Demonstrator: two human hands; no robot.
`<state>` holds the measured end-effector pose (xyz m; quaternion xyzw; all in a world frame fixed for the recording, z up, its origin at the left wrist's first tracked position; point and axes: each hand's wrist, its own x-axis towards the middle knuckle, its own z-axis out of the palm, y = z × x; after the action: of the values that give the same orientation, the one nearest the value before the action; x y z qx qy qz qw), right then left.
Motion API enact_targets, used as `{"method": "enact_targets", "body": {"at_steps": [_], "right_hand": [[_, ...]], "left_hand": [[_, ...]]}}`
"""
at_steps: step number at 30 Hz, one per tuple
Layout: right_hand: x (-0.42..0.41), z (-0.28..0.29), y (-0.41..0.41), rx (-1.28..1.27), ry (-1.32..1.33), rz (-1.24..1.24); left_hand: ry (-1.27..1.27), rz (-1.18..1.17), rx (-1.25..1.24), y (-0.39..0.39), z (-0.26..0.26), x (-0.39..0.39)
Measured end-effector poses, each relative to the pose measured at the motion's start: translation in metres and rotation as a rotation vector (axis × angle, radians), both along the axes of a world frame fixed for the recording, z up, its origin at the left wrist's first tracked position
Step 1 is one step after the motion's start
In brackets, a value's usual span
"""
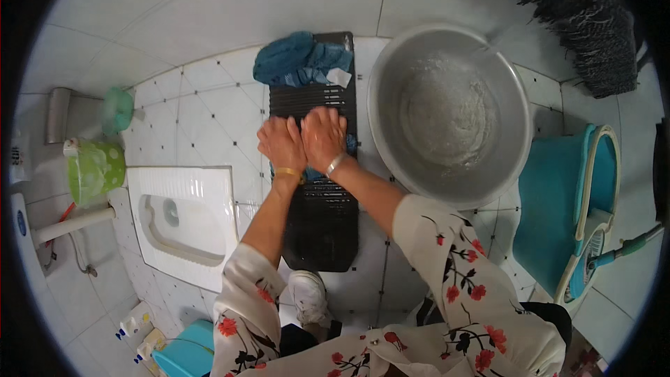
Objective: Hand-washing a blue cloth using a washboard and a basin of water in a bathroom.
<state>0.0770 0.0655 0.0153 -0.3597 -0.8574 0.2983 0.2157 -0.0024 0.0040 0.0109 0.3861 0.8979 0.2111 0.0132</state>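
Observation:
A black ridged washboard (322, 235) lies lengthwise on the tiled floor before me. Bunched dark-blue wet cloth (293, 57) with a white tag (339, 77) rests over its far end. My left hand (282, 144) and my right hand (323, 135) are side by side over the middle of the board, fingers curled, pressing on blue cloth (313, 174). That cloth is mostly hidden beneath them; whether it joins the far bunch I cannot tell. Right of the board stands a large grey metal basin (384, 141), with a thin stream of water (489, 47) falling into it.
A white squat toilet (220, 220) is set in the floor at left. Beyond it stand a green polka-dot bin (107, 165) and a teal container (117, 110). At right are a teal mop bucket (549, 204) and a hanging grey mop head (586, 26). My shoe (308, 293) is near the board.

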Motion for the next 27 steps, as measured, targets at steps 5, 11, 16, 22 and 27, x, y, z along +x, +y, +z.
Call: {"method": "enact_targets", "body": {"at_steps": [5, 11, 16, 22, 27], "right_hand": [[0.022, -0.013, -0.027, 0.118, 0.166, -0.045], [0.068, -0.019, -0.069, 0.124, 0.189, 0.067], [-0.004, -0.003, 0.003, 0.078, 0.056, -0.013], [0.081, -0.007, -0.073, 0.066, 0.192, 0.06], [0.027, -0.007, -0.018, 0.133, 0.016, 0.086]], "left_hand": [[-0.051, 0.021, 0.069, -0.035, -0.028, 0.015], [0.164, -0.365, 0.329, -0.081, -0.022, 0.043], [0.118, -0.013, 0.189, 0.005, -0.004, 0.002], [0.082, -0.214, 0.398, -0.086, -0.005, 0.074], [0.007, -0.114, 0.03, -0.035, -0.007, 0.026]]}}
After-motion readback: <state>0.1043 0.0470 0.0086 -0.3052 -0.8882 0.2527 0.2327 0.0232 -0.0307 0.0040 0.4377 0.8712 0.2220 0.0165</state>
